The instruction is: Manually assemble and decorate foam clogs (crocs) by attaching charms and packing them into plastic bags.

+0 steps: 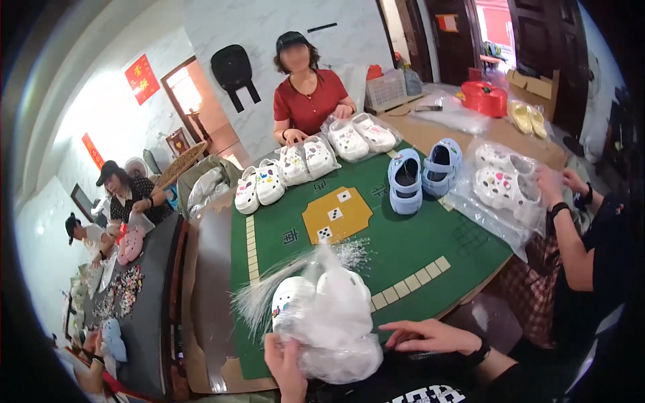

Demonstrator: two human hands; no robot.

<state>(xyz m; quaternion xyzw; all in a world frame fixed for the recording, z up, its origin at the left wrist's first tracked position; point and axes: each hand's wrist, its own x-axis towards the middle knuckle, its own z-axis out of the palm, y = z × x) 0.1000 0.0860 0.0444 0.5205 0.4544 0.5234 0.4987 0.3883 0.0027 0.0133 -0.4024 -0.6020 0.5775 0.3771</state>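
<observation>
The 2 white shoes (285,295) are partly covered by the clear bag (330,329); wrapping looks partly done, 1 toe left bare. The left hand (286,368) pinches the bag; the right hand (440,336), spread, is beside it.

So the red roll (485,99) is sitting on some cardboard (430,131), yellow shoes (527,119) lying just right of it, and a carton (537,87) is standing behind those, further right of the roll. A crate (386,94) is resting left of the roll. Way further left of it, a black stool (232,67) is hanging up, and a red banner (141,79) is brightening the wall beyond that. Far left and nearer than the roll, loose charms (124,292) are littering a grey table (158,316), lol.
</observation>
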